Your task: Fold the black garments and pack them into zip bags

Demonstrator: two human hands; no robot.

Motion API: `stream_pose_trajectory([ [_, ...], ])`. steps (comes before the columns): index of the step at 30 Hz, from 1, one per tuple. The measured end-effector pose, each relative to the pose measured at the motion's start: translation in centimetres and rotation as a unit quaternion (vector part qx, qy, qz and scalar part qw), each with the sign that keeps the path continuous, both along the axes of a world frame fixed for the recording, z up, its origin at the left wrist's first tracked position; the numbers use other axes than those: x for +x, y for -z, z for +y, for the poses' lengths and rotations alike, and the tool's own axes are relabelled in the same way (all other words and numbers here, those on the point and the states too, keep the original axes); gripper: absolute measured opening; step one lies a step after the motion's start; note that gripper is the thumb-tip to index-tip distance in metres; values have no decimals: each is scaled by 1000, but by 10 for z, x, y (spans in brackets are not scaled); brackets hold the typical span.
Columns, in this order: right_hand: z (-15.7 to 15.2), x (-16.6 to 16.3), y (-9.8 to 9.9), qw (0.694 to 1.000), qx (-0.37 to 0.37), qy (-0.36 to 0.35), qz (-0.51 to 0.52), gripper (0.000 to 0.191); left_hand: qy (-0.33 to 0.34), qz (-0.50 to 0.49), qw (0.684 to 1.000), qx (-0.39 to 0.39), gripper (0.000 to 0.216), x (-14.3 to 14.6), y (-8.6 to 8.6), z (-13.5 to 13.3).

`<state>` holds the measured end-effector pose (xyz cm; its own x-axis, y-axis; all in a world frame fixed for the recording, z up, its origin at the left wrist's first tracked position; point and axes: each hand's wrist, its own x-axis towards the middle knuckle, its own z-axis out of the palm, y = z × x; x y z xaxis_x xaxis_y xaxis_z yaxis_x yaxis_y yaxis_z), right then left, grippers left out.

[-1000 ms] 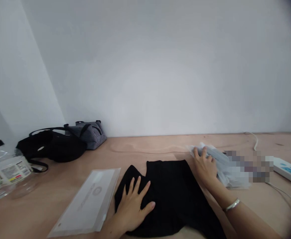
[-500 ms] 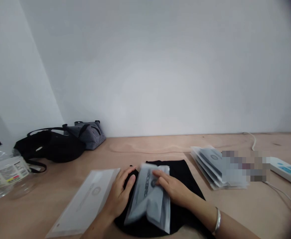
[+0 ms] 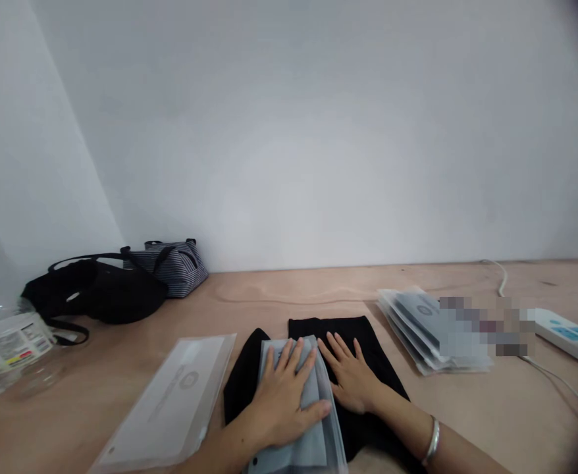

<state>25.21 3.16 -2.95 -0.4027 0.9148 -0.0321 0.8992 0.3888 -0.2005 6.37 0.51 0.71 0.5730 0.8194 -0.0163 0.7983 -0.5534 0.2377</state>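
Observation:
My left hand (image 3: 289, 395) lies flat with spread fingers on a stack of grey printed plastic pouches (image 3: 313, 451). The stack rests on folded black cloth (image 3: 368, 421), and my palm hides most of its print. My right hand (image 3: 351, 372) is spread flat on the black cloth, its fingertips beside the stack's right edge. To the left lies a white translucent pouch (image 3: 170, 395) with a round logo, partly under my left forearm.
Another fanned pile of pouches (image 3: 417, 322) lies at the right, partly pixelated, near a white power strip (image 3: 565, 332) and cable. At the back left are a black bag (image 3: 116, 293) and a striped bag (image 3: 183, 270). A clear plastic jar (image 3: 15, 342) stands far left.
My left hand has moved right from beside the pouches onto them. My right hand has let go of them and flattened on the cloth. The lifted pouch flap now lies flatter.

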Motion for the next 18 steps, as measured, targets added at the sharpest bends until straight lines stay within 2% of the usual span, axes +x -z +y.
stream_pose_trajectory([
  [4,4,8,-12,997,-23,-17,66,59,0,-2,1000,22,72,-8,11,3],
  [8,16,5,-24,968,-13,105,227,32,0,-4,1000,16,71,-10,13,3],
  [10,26,-2,-25,952,-56,157,256,24,0,-3,1000,16,71,-9,13,3],
  [14,49,-21,-14,929,-182,178,267,38,-2,-2,1000,18,70,-8,14,2],
  [18,60,-31,-3,906,-229,187,304,42,-14,-5,1000,4,72,-8,12,1],
])
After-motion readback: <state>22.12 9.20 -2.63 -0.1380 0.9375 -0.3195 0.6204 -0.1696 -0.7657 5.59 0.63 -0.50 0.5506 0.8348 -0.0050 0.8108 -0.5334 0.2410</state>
